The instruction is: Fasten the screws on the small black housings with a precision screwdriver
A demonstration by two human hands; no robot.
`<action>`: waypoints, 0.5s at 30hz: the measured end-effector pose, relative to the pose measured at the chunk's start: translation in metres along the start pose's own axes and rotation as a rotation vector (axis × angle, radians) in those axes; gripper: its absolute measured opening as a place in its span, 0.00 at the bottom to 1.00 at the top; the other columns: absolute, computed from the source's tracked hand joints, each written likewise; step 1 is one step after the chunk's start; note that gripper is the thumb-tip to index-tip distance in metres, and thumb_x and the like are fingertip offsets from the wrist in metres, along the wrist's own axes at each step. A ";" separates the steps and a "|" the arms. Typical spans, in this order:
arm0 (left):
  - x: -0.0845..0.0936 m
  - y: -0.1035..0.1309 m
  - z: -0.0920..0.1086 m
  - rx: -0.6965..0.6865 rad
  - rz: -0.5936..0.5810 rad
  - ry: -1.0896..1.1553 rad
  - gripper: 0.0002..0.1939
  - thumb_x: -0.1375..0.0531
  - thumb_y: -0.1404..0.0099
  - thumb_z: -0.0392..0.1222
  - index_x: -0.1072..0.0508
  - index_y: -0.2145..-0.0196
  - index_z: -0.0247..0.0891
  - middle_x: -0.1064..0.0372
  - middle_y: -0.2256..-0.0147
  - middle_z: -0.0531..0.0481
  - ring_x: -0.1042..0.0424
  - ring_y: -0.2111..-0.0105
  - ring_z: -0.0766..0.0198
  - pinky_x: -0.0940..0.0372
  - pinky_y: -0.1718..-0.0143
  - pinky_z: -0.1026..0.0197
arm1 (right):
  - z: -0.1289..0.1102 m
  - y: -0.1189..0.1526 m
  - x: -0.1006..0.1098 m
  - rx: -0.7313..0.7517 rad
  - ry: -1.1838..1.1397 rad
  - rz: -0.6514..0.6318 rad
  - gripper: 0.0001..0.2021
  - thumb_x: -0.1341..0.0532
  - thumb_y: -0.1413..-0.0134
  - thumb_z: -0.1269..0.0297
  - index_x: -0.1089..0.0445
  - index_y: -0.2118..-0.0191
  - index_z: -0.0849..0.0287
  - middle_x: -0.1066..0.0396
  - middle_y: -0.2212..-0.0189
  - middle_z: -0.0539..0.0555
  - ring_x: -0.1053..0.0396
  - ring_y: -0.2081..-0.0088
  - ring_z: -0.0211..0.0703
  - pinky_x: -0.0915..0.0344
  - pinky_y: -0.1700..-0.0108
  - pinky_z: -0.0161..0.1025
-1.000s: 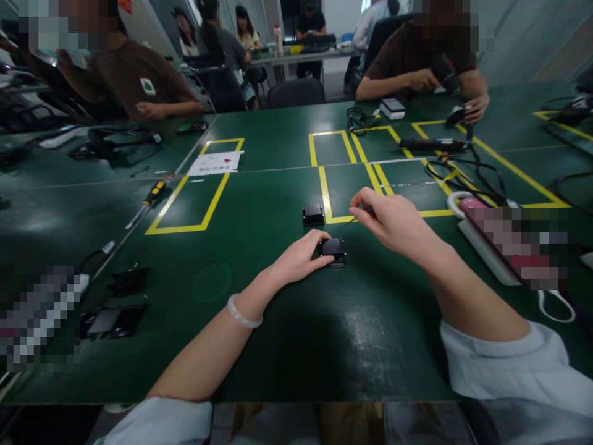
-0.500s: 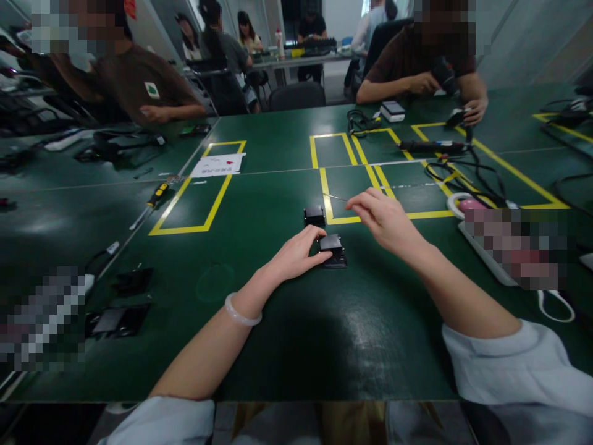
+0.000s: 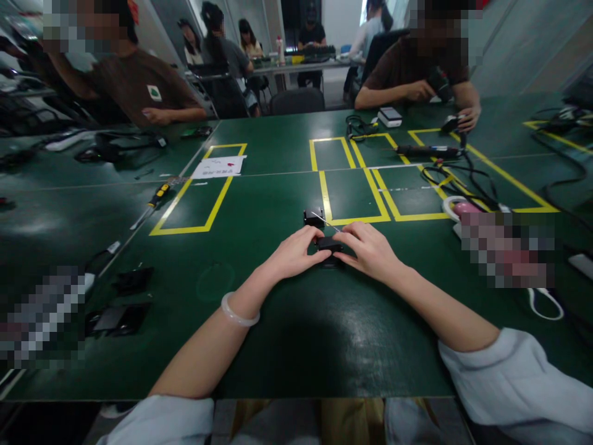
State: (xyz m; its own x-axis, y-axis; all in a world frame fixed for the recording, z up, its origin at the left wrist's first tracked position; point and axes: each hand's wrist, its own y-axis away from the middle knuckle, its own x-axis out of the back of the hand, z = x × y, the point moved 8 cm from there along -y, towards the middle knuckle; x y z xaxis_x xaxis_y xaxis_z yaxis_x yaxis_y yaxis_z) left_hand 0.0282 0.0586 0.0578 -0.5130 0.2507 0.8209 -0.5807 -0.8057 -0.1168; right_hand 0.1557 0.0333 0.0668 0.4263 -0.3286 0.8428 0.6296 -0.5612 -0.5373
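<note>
A small black box-shaped part (image 3: 329,245) is between my hands on the green table. My left hand (image 3: 293,252), with a white bangle at the wrist, grips its left side between thumb and fingers. My right hand (image 3: 370,252) is at the right side, thumb and fingers at the part's edge. From its fingers a thin metal tool (image 3: 325,220) points up and left; the fingers hide its rear end, and I cannot tell its exact kind. Just behind my left fingertips stands a second black part (image 3: 314,216), with the tool's tip in front of it in this view.
Yellow tape rectangles (image 3: 382,204) mark the table. A yellow-black screwdriver (image 3: 160,195) and a paper sheet (image 3: 218,167) lie left, with black parts (image 3: 118,319) nearer me. Cables and a soldering iron (image 3: 428,151) lie right. Across the table, a person (image 3: 412,74) holds a tool.
My right hand has come down and left to the black part, bringing the thin metal tool along. The part's grey top face now shows as a dark side. My left hand stays on it.
</note>
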 end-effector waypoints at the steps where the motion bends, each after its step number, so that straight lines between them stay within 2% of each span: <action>1: 0.000 0.000 0.000 0.001 0.001 -0.001 0.16 0.44 0.34 0.53 0.33 0.56 0.39 0.32 0.58 0.47 0.31 0.57 0.56 0.35 0.56 0.55 | -0.001 -0.001 -0.001 -0.003 0.016 -0.001 0.14 0.44 0.40 0.59 0.33 0.53 0.61 0.33 0.60 0.61 0.36 0.59 0.49 0.38 0.59 0.44; 9: -0.004 -0.001 -0.001 0.019 0.005 0.011 0.16 0.43 0.34 0.53 0.32 0.58 0.38 0.31 0.59 0.48 0.31 0.59 0.57 0.36 0.57 0.56 | -0.007 -0.004 -0.004 -0.003 0.077 0.004 0.11 0.48 0.37 0.63 0.30 0.57 0.59 0.33 0.62 0.59 0.37 0.61 0.47 0.40 0.60 0.43; 15: -0.006 -0.001 -0.001 0.034 0.014 0.039 0.15 0.43 0.35 0.52 0.31 0.58 0.39 0.31 0.60 0.48 0.31 0.59 0.57 0.36 0.57 0.56 | -0.009 -0.003 -0.005 0.003 0.067 0.003 0.12 0.48 0.37 0.61 0.30 0.55 0.59 0.32 0.62 0.60 0.37 0.61 0.48 0.41 0.61 0.43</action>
State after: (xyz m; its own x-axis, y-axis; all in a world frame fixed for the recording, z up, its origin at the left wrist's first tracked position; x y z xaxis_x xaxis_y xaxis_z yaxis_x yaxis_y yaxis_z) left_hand 0.0315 0.0586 0.0526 -0.5454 0.2595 0.7970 -0.5520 -0.8268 -0.1085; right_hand 0.1453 0.0301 0.0645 0.3836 -0.3807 0.8414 0.6304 -0.5578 -0.5398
